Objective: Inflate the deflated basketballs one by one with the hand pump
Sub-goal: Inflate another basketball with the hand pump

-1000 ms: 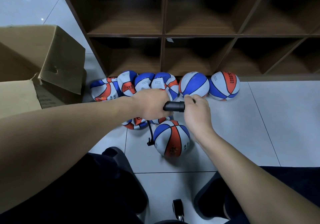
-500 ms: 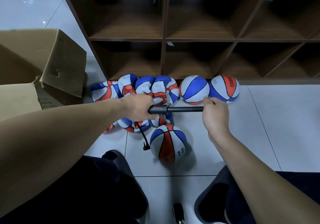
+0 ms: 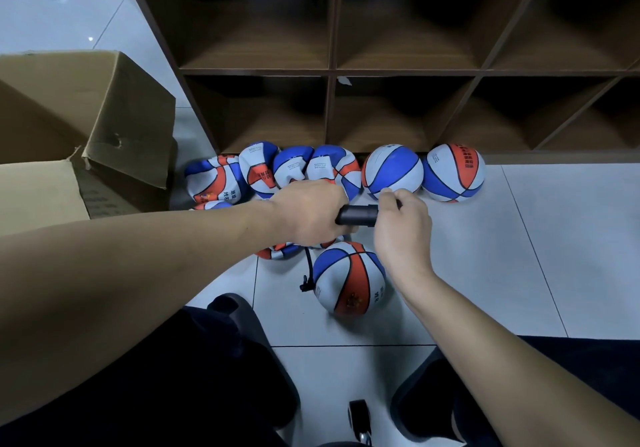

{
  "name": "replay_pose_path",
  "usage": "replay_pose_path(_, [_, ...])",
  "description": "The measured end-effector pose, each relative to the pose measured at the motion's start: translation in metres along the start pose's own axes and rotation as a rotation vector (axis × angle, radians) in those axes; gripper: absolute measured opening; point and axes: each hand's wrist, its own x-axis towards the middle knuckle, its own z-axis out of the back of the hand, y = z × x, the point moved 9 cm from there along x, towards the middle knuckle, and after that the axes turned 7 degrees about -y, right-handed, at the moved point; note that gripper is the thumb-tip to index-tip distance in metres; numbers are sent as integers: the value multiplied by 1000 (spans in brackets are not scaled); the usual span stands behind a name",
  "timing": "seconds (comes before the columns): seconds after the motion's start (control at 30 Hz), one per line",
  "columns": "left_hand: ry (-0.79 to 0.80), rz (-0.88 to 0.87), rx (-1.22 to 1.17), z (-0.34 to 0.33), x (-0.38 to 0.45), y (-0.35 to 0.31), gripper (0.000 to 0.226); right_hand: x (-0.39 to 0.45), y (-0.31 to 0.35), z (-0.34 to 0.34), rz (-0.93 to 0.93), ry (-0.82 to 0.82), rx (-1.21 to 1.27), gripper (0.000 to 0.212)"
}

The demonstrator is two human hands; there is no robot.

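Pump: your black hand pump (image 3: 356, 215) lies level above the floor, only a short stretch of barrel showing between your hands.
Left hand: your left hand (image 3: 310, 212) wraps the barrel end, fingers curled round it.
Right hand: your right hand (image 3: 401, 220) grips the handle end, pressed close against the barrel; handle itself hidden in your fist.
Hose: a thin black hose (image 3: 307, 272) drops from under your left hand to the near ball's left side.
Near ball: round basketball (image 3: 349, 278) sits on the tile just below your hands.
Inflated pair: two round balls (image 3: 393, 171) (image 3: 453, 172) rest against the shelf foot, right of centre.
Flat balls: crumpled basketballs (image 3: 263, 169) crowd along the shelf foot at left; more lie under your left hand (image 3: 278, 251).
Shelf: dark wooden cubby shelf (image 3: 332, 72) stands behind the row.
Box: open cardboard box (image 3: 86, 117) sits left, near the flat balls.
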Motion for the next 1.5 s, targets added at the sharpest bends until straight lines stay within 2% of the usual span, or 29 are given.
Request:
replay_pose_path(0.37, [-2, -19, -16, -5, 5, 2, 34, 5, 0, -4, -22, 45, -18, 38])
replay_pose_path(0.53, [28, -21, -94, -6, 9, 10, 36, 19, -4, -4, -60, 108, -26, 38])
replay_pose_path(0.77, [174, 78, -168, -27, 0, 57, 32, 48, -29, 36, -224, -14, 41, 51])
replay_pose_path(0.83, [189, 88, -172, -30, -1, 60, 32, 48, -30, 38, -227, -43, 63, 49])
replay_pose_path(0.97, [153, 102, -140, -28, -1, 53, 32, 41, -14, 35, -128, -101, 5, 34])
replay_pose_path(1.1, [104, 85, -125, -18, 0, 43, 26, 24, -7, 22, -61, -88, -31, 37])
replay_pose_path(1.27, [13, 65, -50, -6, 2, 23, 31, 7, 3, 9, -40, -31, 7, 44])
replay_pose_path(1.5, [-24, 51, -40, -2, 4, 2, 26, 2, 3, 0, -23, 17, -27, 40])
